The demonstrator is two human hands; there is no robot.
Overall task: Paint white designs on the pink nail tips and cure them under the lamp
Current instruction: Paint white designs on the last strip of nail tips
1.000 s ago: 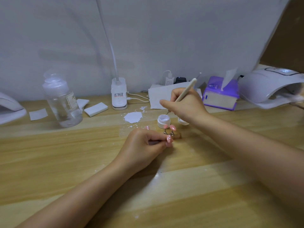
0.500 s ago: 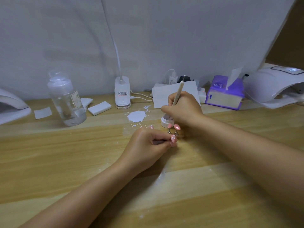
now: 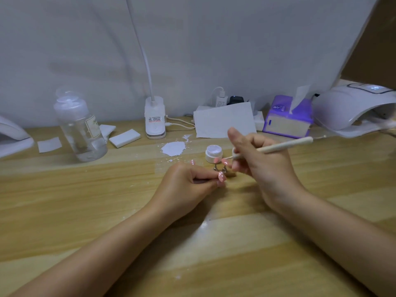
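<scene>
Head view. Left hand [image 3: 188,185] rests on the light wooden table [image 3: 85,211] near its middle, fingers curled, thumb and forefinger pinching a small metal holder [image 3: 219,168] that carries the pink nail tips [image 3: 225,161]; what lies under the curled fingers is hidden. One tip sits at the top of the holder, another [image 3: 222,176] right by the left fingertips, a third pink tip [image 3: 192,162] pokes up behind the left knuckles. Right hand [image 3: 263,161] just right of the holder, heel on the table, fingers curled around a thin cream-handled nail brush [image 3: 282,146]; handle points toward the right edge, brush tip touching or just over the top pink tip, too small to tell. Small white round jar of white gel [image 3: 212,153], lid off, stands just behind the holder, touching neither hand as far as can be seen. White paint smear [image 3: 173,148] on the table left of the jar, small flecks around it.

Along the far edge: clear plastic bottle with pump cap [image 3: 80,129] toward the left, white sponge block [image 3: 124,138] and white paper pad [image 3: 49,144] near it, white desk lamp base with bent neck [image 3: 155,120] in the middle, white sheet of paper [image 3: 225,120] leaning behind the jar, purple tissue box [image 3: 288,120] to its right. White curing lamp [image 3: 351,108] at the far right corner, display lit. Part of another white lamp [image 3: 12,136] at the left edge.
</scene>
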